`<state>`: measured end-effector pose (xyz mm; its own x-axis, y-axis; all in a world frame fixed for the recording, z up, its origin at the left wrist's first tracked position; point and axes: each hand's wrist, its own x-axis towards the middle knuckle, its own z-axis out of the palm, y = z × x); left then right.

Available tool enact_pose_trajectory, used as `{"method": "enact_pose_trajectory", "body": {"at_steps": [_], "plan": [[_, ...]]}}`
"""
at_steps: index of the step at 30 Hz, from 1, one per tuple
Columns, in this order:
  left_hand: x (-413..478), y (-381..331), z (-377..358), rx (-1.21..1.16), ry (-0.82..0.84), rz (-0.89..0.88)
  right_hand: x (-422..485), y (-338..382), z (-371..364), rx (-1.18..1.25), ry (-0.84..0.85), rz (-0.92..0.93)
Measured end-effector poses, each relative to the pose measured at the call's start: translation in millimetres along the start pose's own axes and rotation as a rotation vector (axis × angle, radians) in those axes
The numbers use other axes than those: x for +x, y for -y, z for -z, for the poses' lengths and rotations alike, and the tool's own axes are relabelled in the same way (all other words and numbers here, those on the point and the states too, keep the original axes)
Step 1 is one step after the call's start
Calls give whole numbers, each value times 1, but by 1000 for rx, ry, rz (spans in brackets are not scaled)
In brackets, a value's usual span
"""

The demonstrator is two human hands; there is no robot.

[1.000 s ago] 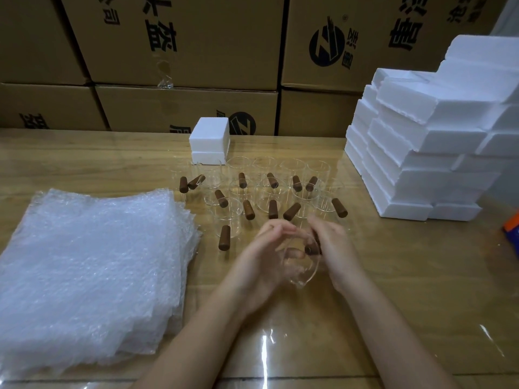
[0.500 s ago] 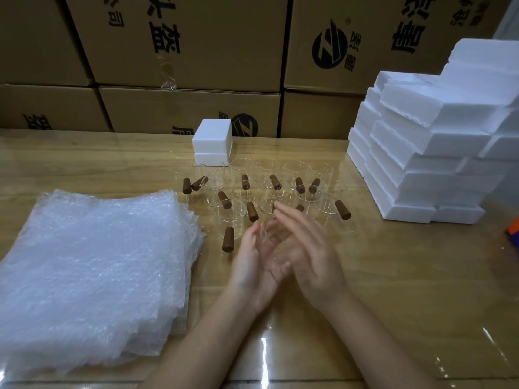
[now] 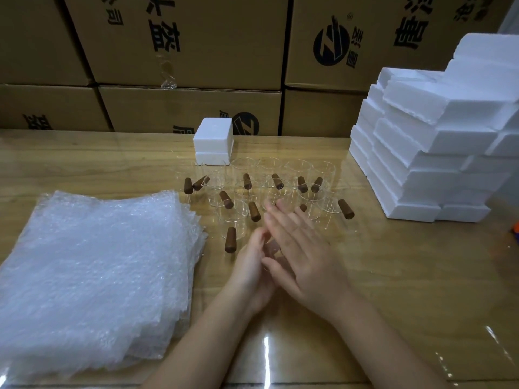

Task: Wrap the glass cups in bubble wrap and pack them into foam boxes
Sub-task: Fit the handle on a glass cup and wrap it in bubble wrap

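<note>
Several clear glass cups with brown wooden handles [image 3: 233, 217] stand in a cluster at the middle of the wooden table [image 3: 393, 276]. A thick stack of bubble wrap sheets [image 3: 98, 276] lies at the left. In front of the cups, my left hand [image 3: 252, 265] and my right hand [image 3: 303, 254] are held together. The right palm lies over the left, and the fingers of both are straight. A bit of clear glass [image 3: 271, 248] shows in the gap between the palms; what it belongs to I cannot tell.
White foam boxes [image 3: 427, 153] are piled in a tall stack at the right. One small foam box [image 3: 213, 138] stands behind the cups. Brown cardboard cartons [image 3: 196, 51] wall off the back. An orange object [image 3: 516, 228] shows at the right edge.
A second ago both hands held a glass cup by its sides with curled fingers. Now the fingers are straightened and the right palm has slid over the left.
</note>
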<state>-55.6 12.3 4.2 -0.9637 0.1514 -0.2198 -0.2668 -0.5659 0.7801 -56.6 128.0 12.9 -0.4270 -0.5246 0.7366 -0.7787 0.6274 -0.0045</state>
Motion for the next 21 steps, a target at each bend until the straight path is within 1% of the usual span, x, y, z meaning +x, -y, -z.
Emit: {"method": "enact_pose_trajectory", "body": {"at_steps": [2,7,10,12,19,21], "plan": [[0,-2,-2,-29,8,-40,1,1,-1,-18,-38,33],[-4,-5,-6,-167,58,-75,1,6,-8,-12,-156,95],[-3,-10,-5,-227,70,-111,-2,3,-7,9,-182,126],[-1,-15,-3,-281,39,-156,-5,1,-6,26,-173,127],[-3,-16,-3,-328,41,-193,-4,4,-14,65,-244,48],[-4,-15,-3,-347,36,-177,-4,10,-17,124,-247,-27]]}}
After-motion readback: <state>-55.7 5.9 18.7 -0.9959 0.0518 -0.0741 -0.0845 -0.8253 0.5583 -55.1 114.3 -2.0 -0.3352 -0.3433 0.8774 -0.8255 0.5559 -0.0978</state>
